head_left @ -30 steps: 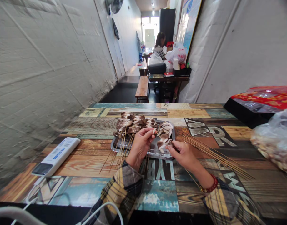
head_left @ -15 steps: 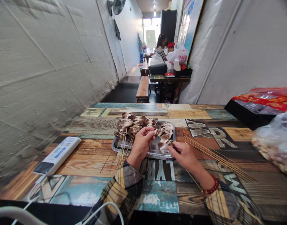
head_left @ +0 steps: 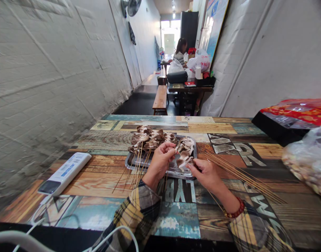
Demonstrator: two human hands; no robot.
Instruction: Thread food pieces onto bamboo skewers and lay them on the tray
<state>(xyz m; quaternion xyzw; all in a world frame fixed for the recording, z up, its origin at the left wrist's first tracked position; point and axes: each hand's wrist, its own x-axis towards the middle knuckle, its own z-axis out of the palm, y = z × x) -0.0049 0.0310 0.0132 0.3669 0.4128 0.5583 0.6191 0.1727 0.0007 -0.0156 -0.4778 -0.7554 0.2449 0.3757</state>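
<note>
My right hand (head_left: 205, 171) is closed round a bamboo skewer (head_left: 215, 198), whose lower end passes under the wrist. Grey-white oyster mushroom pieces (head_left: 184, 160) sit on that skewer, just beyond the fingertips. My left hand (head_left: 162, 157) is pinched close to the skewer's upper end; a small pale bit shows at its fingertips, too small to name. Both hands are above the front of a metal tray (head_left: 183, 174). Skewered mushrooms (head_left: 147, 138) are heaped in the tray, their sticks pointing toward me. More mushroom pieces (head_left: 187, 143) lie at its right side.
Bare skewers (head_left: 244, 176) lie on the patterned table (head_left: 176, 220) to the right. A clear bag of mushrooms (head_left: 307, 161) and a black box (head_left: 276, 129) are at the right edge. At left lies a white power bank-like device (head_left: 64, 173) near a white cable (head_left: 118, 229). Another person sits farther back.
Both hands keep nearly the same place. The left fingertips have shifted slightly, and the orange spot seen at them before no longer shows.
</note>
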